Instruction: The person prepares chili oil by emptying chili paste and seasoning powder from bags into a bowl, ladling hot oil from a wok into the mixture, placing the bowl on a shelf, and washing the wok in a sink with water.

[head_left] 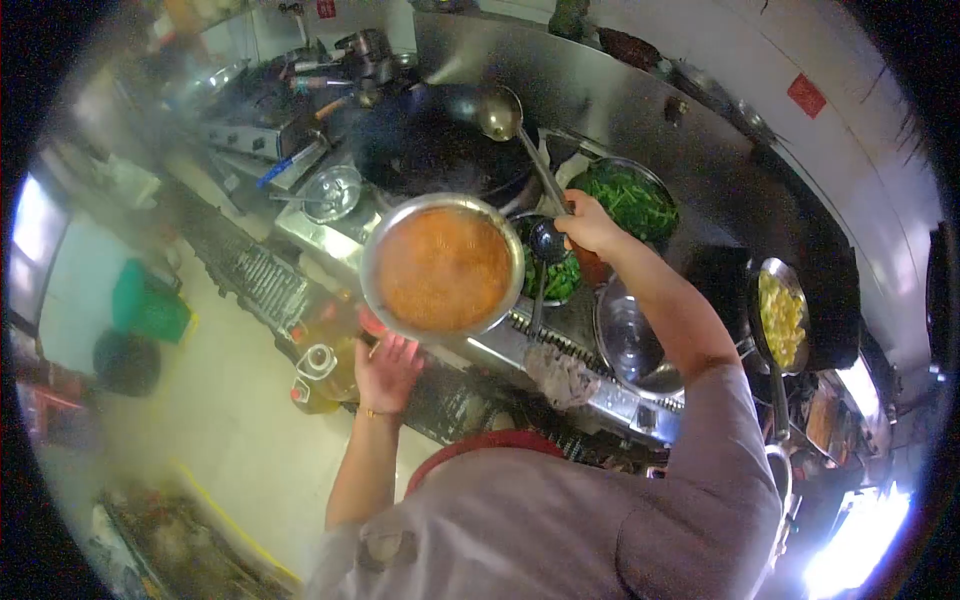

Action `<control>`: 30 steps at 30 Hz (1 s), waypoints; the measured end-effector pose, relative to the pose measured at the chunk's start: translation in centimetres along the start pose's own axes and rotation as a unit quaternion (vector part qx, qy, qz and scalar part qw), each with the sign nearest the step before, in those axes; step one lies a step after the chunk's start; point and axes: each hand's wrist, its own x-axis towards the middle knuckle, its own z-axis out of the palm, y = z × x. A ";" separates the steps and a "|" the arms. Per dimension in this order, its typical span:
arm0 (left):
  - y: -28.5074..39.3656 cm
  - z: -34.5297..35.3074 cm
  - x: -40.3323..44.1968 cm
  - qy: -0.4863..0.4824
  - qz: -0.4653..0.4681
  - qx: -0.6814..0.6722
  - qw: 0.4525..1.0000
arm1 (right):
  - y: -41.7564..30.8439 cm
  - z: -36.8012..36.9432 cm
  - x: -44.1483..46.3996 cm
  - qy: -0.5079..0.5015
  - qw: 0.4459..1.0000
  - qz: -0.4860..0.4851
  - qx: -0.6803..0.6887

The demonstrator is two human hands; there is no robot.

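Note:
My right hand (592, 225) is wrapped around the handle of a long metal ladle (545, 175). The ladle's round head is over the near-right part of a large dark wok (430, 140). Below the wok, a wide steel bowl (372, 262) holds an orange-red liquid with a foamy surface. My left hand (390, 372) is palm up with its fingers stretched toward the bowl's near rim. Something red shows beside those fingers; whether they touch the bowl I cannot tell.
Chopped greens fill a round container (630, 200), and a smaller one (562, 280) is beside it. A steel pot (635, 335) stands near my right arm. Yellow food lies in a pan (782, 315) farther right. An oil jug (325, 375) stands left of my left hand.

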 end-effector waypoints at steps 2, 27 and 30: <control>-0.2 0.2 -0.1 0.007 0.008 -0.023 1.000 | 1.6 -0.1 3.7 0.011 0.999 0.018 -0.050; -1.4 2.6 -0.8 0.153 0.072 -0.054 0.984 | 4.1 4.6 12.2 -0.312 0.796 0.248 0.455; -1.2 2.2 -0.8 0.132 0.061 -0.039 0.989 | 3.6 4.0 10.6 -0.332 0.796 0.236 0.449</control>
